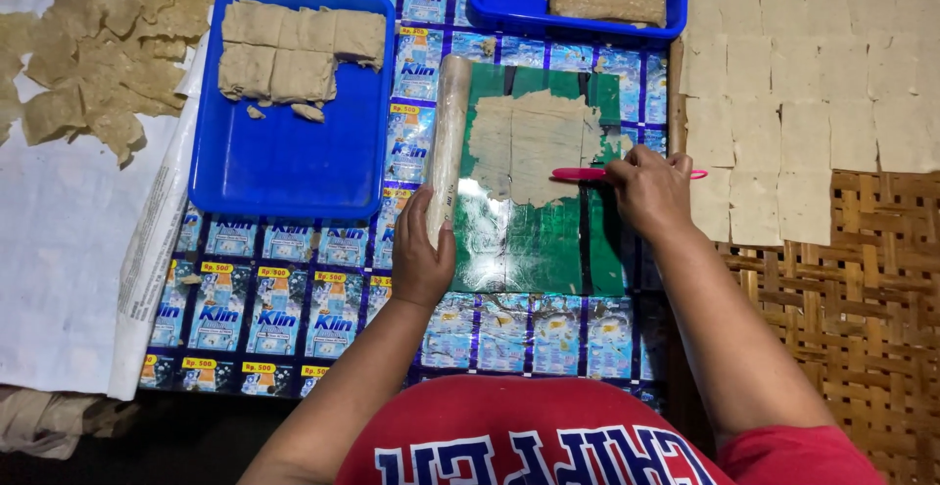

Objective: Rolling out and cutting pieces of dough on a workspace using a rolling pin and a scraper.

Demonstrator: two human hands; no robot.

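Far left, torn tan dough scraps (pixel 93 49) on white paper; beside them a blue plastic tray (pixel 284 167) holding dough slabs. Left hand (pixel 421 255), grip released, rests against a pale wooden rolling pin (pixel 448 142). Thin flattened dough sheet (pixel 534 147) lies on green board (pixel 534 245). Right hand (pixel 648 189) clenched around pink-handled knife (pixel 578 174), on the sheet's edge. Cut squares (pixel 803 103) rightmost, on woven mat.

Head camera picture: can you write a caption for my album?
Right hand draws a pink tool across thin dough on a green sheet; left hand touches the rolling pin.
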